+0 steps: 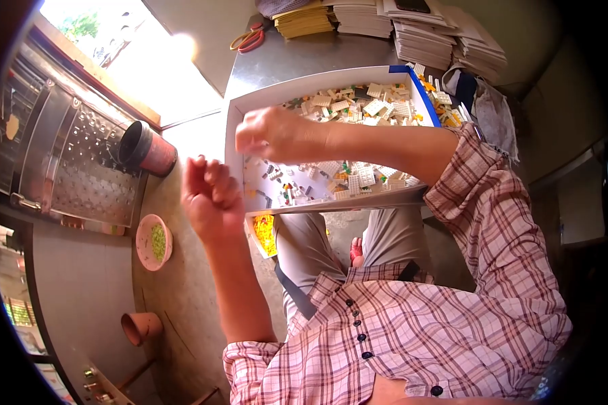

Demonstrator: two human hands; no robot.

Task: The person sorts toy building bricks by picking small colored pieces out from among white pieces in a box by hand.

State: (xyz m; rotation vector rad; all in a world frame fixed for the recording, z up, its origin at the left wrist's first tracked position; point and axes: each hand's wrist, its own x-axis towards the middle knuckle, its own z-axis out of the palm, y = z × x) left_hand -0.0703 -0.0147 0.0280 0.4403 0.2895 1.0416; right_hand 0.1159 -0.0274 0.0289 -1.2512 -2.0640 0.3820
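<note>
My left hand [213,202] is raised just off the near left corner of a shallow white box [233,118], its fingers curled in. Above the left part of the box is my right hand [270,135], closed and slightly blurred. The two hands are close together but apart; anything inside their fingers is hidden or too small to make out. Loose white building bricks [366,177] lie scattered in the box, mixed with small grey, green, orange and yellow pieces. My right forearm crosses over the box and covers part of them.
Stacks of paper [365,20] and red-handled scissors [252,38] lie on the metal table [277,57]. More bricks [442,98] are beyond the blue edge. A box of yellow pieces [265,233] is below. On the left are a black bucket [136,145], pink basin [142,243] and clay pot [142,329].
</note>
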